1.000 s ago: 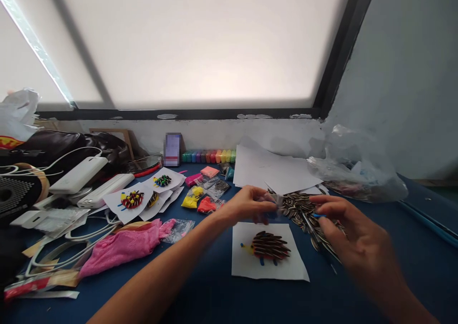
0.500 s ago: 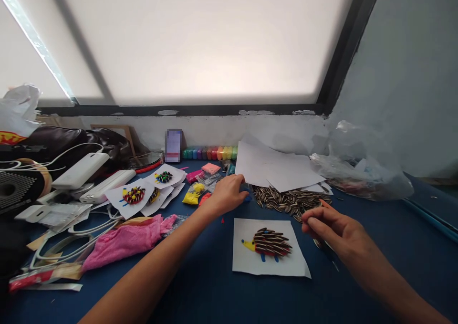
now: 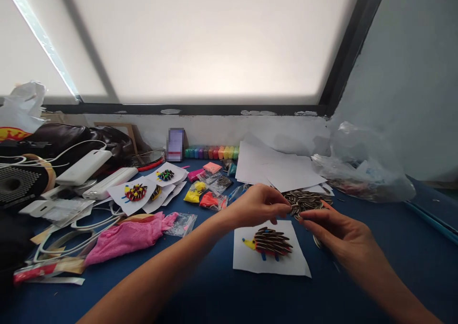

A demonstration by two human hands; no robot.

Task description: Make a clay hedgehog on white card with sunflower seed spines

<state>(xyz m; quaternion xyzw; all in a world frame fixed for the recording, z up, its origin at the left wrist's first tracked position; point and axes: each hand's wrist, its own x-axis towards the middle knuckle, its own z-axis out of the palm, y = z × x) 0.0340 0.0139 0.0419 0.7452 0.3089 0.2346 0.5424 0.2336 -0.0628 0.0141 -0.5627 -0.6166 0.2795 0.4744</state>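
Counter (image 3: 200,286): matte dark blue, set against a pale wall (image 3: 214,128) below a backlit, dark-framed window (image 3: 214,42). Hedgehog figure (image 3: 272,242): smooth yellow snout, slender striped spines; lies on white paper (image 3: 250,265), nearer than both hands. Left hand (image 3: 261,203) and right hand (image 3: 343,233): fingertips narrowed, close together; contents cannot be determined. Loose seed pile (image 3: 307,201) lies beyond; crumpled translucent bag (image 3: 361,181) at right.
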